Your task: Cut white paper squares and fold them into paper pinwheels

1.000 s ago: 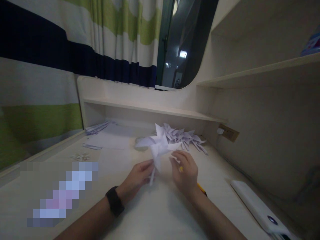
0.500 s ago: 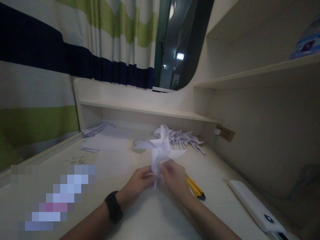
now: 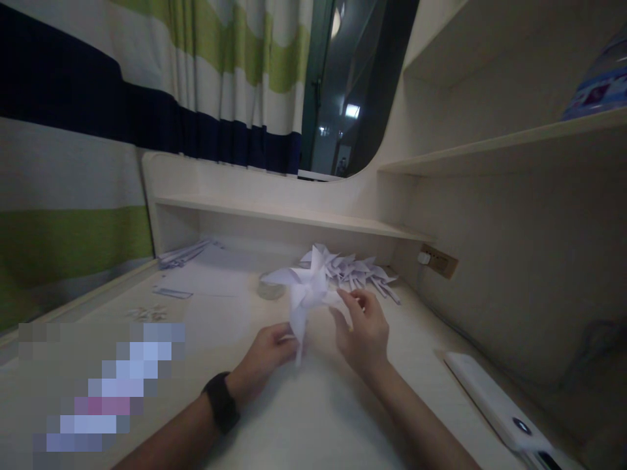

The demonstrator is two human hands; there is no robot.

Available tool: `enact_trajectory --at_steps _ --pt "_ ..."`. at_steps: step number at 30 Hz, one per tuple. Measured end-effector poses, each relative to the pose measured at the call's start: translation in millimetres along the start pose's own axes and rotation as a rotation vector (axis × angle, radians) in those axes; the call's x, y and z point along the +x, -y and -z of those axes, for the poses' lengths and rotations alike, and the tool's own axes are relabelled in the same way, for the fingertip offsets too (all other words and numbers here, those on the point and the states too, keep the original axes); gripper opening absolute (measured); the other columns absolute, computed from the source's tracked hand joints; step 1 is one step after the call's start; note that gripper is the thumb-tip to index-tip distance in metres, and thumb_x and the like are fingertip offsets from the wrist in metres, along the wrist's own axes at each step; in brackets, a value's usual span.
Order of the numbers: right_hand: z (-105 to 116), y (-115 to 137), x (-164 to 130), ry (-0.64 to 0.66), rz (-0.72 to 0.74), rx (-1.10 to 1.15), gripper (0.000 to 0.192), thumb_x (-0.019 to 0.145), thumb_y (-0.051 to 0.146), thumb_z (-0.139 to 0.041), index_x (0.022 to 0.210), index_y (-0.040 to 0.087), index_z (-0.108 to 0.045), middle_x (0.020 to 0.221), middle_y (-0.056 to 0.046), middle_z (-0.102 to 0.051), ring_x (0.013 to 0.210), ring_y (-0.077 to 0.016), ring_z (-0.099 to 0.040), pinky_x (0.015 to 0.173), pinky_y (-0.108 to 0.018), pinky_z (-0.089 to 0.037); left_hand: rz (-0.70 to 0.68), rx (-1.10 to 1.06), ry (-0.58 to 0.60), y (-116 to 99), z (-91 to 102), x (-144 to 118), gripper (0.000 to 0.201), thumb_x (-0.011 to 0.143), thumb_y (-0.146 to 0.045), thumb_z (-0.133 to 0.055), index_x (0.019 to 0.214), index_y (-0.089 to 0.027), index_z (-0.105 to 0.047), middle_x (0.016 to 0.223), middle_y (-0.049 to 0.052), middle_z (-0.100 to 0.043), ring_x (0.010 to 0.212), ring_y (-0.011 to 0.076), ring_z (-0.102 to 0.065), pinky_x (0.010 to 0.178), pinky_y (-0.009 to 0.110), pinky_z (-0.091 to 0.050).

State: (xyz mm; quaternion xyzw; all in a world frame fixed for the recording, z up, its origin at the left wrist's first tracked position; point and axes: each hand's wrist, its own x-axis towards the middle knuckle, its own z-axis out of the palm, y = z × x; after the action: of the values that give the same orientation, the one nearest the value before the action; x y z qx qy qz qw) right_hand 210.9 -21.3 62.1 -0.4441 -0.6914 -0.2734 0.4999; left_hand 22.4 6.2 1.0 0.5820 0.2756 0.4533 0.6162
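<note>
A white paper pinwheel [image 3: 308,287] stands upright over the desk, its blades facing me. My left hand [image 3: 272,356], with a black watch on the wrist, is closed around the pinwheel's paper stick [image 3: 299,354] just below the blades. My right hand [image 3: 365,329] is at the right-hand blade, thumb and fingers apart, with the fingertips at the blade's edge. Whether they press on the paper I cannot tell. Behind it lies a row of similar pinwheels [image 3: 360,267]. A roll of clear tape [image 3: 270,288] sits behind the left blade.
Paper sheets [image 3: 215,271] and rolled paper sticks [image 3: 189,253] lie at the back left, with small white pieces [image 3: 147,313] in front. A white device [image 3: 494,398] rests at the right. A wall socket [image 3: 441,261] and cable run along the right wall. Part of the left foreground is pixelated.
My right hand has moved off the pinwheel's stick, up and to the right, to the right-hand blade. The pinwheel has shifted slightly left. The yellow cutter is now hidden behind my right hand and arm.
</note>
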Motion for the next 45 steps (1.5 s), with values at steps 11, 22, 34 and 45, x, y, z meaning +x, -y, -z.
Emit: enact_trajectory --at_steps 11,22,34,45 --pt "-8 10 -7 0.182 0.138 0.029 0.012 0.085 0.018 -0.053 0.085 0.017 -0.065 0.077 -0.007 -0.063 0.073 -0.0196 -0.049 0.067 -0.032 -0.040 -0.032 0.078 0.006 -18 -11.6 -4 0.033 0.075 -0.037 -0.069 0.095 -0.012 -0.071 0.082 0.008 -0.069 0.076 0.0196 -0.061 0.075 0.032 -0.047" --pt "-11 31 -19 0.157 0.014 0.291 0.014 0.087 0.017 -0.048 0.085 0.016 -0.061 0.075 -0.006 -0.066 0.071 -0.0177 -0.057 0.071 -0.032 -0.043 0.001 -0.099 -0.046 -20 -0.7 4 0.030 0.072 -0.032 -0.071 0.092 -0.011 -0.070 0.090 0.011 -0.070 0.080 0.0205 -0.062 0.079 0.033 -0.046" --pt "-41 22 10 0.649 -0.416 0.150 0.019 0.084 0.032 -0.056 0.076 0.020 -0.069 0.075 -0.004 -0.071 0.070 -0.0172 -0.064 0.060 -0.023 -0.036 0.015 -0.069 -0.219 -25 0.4 43 0.018 0.067 -0.026 -0.072 0.081 -0.014 -0.070 0.080 0.005 -0.069 0.071 0.0149 -0.059 0.064 0.024 -0.040" --pt "-56 -53 12 0.737 -0.569 -0.081 0.016 0.078 0.023 -0.056 0.075 0.016 -0.070 0.077 -0.007 -0.072 0.074 -0.0169 -0.064 0.062 -0.022 -0.036 0.193 0.156 -0.208 -10 -1.0 52 0.055 0.073 -0.044 -0.066 0.119 -0.015 -0.059 0.107 0.013 -0.066 0.087 0.0215 -0.062 0.066 0.028 -0.046"
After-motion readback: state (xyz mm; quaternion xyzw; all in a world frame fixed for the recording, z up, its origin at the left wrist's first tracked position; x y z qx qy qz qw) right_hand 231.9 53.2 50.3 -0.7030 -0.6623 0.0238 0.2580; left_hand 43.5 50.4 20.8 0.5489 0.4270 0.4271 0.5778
